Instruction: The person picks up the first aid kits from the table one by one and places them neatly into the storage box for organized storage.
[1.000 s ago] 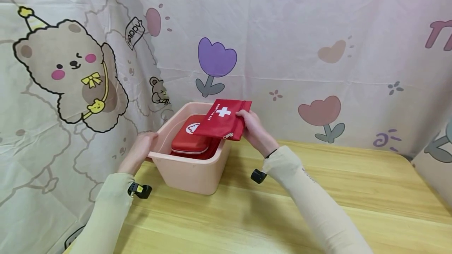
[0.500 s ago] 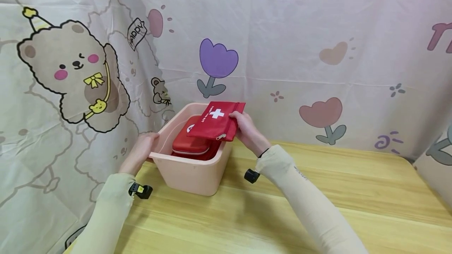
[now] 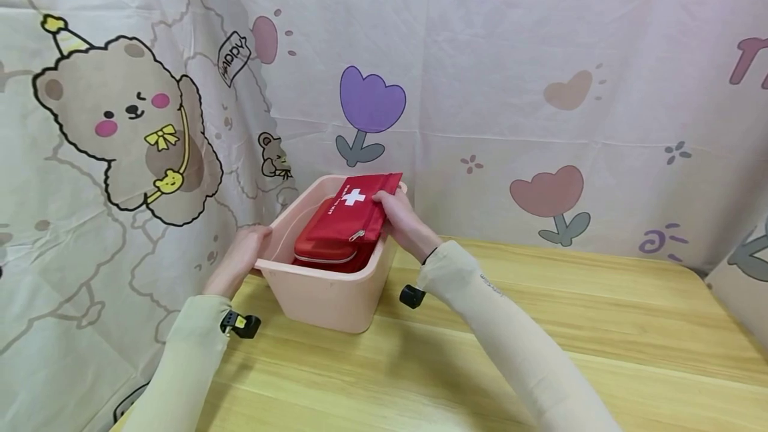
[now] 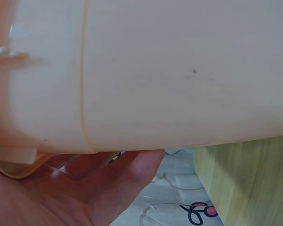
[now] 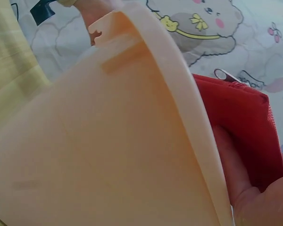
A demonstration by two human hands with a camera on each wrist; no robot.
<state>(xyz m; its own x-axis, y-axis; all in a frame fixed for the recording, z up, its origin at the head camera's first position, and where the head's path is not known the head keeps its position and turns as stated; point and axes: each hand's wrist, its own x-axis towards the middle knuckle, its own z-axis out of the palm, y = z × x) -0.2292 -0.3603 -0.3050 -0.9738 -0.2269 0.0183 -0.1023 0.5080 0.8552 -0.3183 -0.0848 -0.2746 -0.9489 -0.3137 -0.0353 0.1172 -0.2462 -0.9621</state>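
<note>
A pink plastic storage bin (image 3: 324, 299) stands on the table. My left hand (image 3: 243, 252) grips its left rim; in the left wrist view the fingers (image 4: 127, 174) lie against the bin's outer wall. My right hand (image 3: 408, 222) pinches the right edge of a red first aid pouch (image 3: 343, 217) with a white cross and a zip. The pouch is tilted over the bin opening, partly inside the rim. It covers much of a red zipped case (image 3: 324, 251) lying in the bin. Beneath that case more red fabric shows, its kind hidden.
The wooden table (image 3: 510, 339) extends to the right and front of the bin. A printed cloth curtain (image 3: 480, 85) hangs close behind the bin and along its left side.
My right hand has moved left and slightly down with the pouch, which now covers more of the red case and hides its white emblem. My left hand stays on the rim.
</note>
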